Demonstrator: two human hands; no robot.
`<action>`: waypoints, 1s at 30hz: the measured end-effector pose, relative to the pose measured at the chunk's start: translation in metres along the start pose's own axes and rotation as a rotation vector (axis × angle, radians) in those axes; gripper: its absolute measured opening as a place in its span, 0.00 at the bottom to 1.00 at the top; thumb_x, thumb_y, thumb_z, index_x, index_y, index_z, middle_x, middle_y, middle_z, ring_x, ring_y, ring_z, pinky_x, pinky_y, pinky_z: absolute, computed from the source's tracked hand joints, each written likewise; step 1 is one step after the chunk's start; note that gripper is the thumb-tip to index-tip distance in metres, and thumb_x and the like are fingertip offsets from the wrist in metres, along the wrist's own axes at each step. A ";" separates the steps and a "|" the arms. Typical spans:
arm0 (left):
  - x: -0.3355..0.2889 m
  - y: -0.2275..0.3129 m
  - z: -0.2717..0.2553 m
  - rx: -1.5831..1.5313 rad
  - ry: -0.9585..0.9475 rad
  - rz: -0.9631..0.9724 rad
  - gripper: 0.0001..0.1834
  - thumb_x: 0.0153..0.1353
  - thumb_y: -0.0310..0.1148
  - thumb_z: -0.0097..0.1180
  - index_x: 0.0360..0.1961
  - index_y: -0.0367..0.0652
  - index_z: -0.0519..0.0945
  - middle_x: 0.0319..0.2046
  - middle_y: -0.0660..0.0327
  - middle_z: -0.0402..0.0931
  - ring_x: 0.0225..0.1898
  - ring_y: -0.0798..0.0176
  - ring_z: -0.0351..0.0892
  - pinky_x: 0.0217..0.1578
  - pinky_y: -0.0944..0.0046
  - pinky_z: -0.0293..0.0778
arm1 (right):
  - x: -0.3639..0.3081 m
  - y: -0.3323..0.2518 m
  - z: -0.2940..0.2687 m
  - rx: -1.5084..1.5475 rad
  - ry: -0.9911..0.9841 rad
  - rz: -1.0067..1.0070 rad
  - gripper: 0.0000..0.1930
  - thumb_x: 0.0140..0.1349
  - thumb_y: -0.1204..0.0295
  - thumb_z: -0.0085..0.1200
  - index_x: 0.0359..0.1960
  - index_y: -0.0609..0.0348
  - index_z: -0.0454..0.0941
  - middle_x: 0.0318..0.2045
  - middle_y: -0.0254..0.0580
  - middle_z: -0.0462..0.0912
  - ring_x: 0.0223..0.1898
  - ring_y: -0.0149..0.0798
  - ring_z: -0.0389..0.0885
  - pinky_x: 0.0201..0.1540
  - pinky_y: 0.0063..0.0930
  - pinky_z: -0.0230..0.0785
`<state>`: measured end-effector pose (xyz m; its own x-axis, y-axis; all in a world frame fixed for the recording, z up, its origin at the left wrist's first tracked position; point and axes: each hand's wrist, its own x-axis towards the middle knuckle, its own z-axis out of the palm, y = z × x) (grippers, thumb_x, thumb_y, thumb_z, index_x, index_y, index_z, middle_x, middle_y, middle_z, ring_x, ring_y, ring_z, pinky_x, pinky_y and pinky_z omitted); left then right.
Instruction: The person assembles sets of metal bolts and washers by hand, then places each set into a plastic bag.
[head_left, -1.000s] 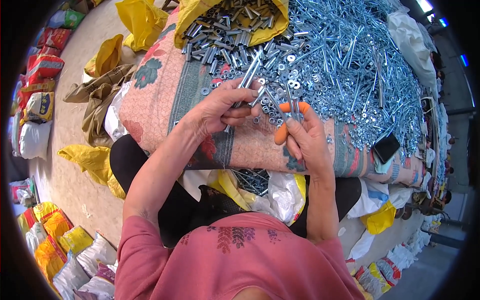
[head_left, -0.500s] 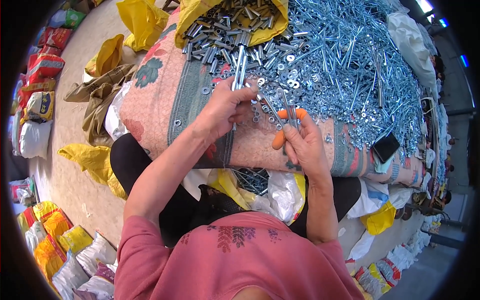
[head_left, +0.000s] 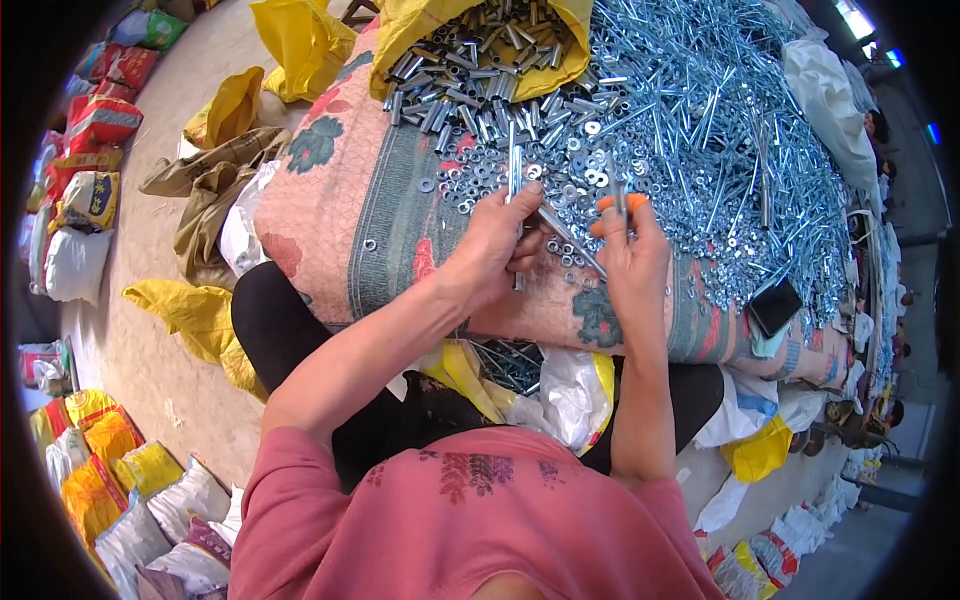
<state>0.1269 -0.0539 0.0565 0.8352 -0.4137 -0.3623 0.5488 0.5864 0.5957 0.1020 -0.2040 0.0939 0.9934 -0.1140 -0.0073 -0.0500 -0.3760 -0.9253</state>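
Observation:
My left hand (head_left: 497, 243) grips a few long silver bolts (head_left: 515, 165) that stick up from the fist, over the pink patterned cloth (head_left: 330, 210). My right hand (head_left: 632, 250), with orange tips on the thumb and forefinger, pinches a single bolt (head_left: 617, 195) upright. Another bolt (head_left: 570, 240) slants between the two hands. Both hands hover at the near edge of a big heap of shiny bolts and washers (head_left: 700, 130). Metal sleeves (head_left: 470, 60) fill a yellow sack (head_left: 420, 25) just beyond.
A black phone (head_left: 775, 306) lies on the cloth's right edge. Yellow bags (head_left: 195, 315) and brown cloth (head_left: 205, 190) lie on the floor at left. Filled sacks (head_left: 95, 120) line the far left and lower left. White and yellow bags (head_left: 570, 385) sit on my lap.
My left hand has drawn back from the heap with a bunch of bolts and turned them upright. My right hand has lifted a single bolt closer to the left hand.

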 end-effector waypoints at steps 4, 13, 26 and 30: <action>-0.001 -0.011 0.012 0.138 0.141 0.050 0.14 0.63 0.41 0.49 0.28 0.42 0.68 0.14 0.68 0.63 0.10 0.77 0.52 0.10 0.75 0.47 | 0.012 0.006 0.008 -0.132 0.162 -0.144 0.09 0.64 0.68 0.46 0.34 0.63 0.71 0.22 0.41 0.77 0.20 0.31 0.74 0.25 0.27 0.65; 0.015 -0.015 0.013 -0.290 0.071 0.067 0.12 0.63 0.37 0.47 0.30 0.39 0.69 0.18 0.64 0.66 0.16 0.72 0.62 0.15 0.73 0.60 | 0.011 0.015 0.037 -0.077 0.485 -0.414 0.08 0.63 0.73 0.46 0.37 0.66 0.72 0.28 0.44 0.77 0.26 0.36 0.76 0.29 0.28 0.67; 0.026 -0.043 0.026 -0.536 -0.001 0.026 0.12 0.66 0.37 0.43 0.36 0.39 0.71 0.28 0.60 0.74 0.29 0.68 0.75 0.27 0.69 0.74 | 0.021 0.014 0.048 0.163 0.484 -0.601 0.07 0.65 0.73 0.44 0.39 0.63 0.71 0.32 0.38 0.77 0.32 0.28 0.74 0.36 0.20 0.68; 0.024 -0.013 0.020 -0.614 0.152 0.072 0.13 0.66 0.33 0.39 0.33 0.31 0.69 0.27 0.53 0.74 0.24 0.62 0.77 0.26 0.68 0.77 | 0.007 0.003 0.032 -0.048 0.400 -0.648 0.07 0.65 0.73 0.44 0.40 0.63 0.71 0.32 0.39 0.77 0.32 0.29 0.76 0.36 0.22 0.69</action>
<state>0.1395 -0.0856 0.0543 0.8416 -0.2811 -0.4612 0.3726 0.9203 0.1190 0.1124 -0.1764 0.0788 0.7135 -0.1777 0.6777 0.5168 -0.5197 -0.6803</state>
